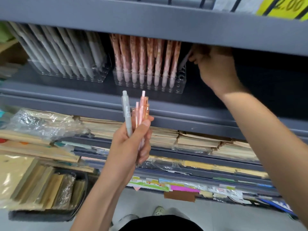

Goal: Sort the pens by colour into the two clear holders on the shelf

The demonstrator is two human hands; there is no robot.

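The grey shelf [66, 90] runs above the left hand and level with the right. The grey-pen holder [100, 79], up and left of the left hand, looks nearly full. The pink-pen holder [180, 87], directly above that hand, is well stocked, with free holes at its right end. The hands are well apart. The right hand [215, 69] reaches under the upper shelf to that end, its fingers curled and seemingly pinching a pale pen [184, 60] slanting into the holder, though shadow blurs it. The left hand [131, 144] grips a bunch: several pink pens [141, 107] and one grey pen [126, 112]. Most of the sorting looks done, with this handful left.
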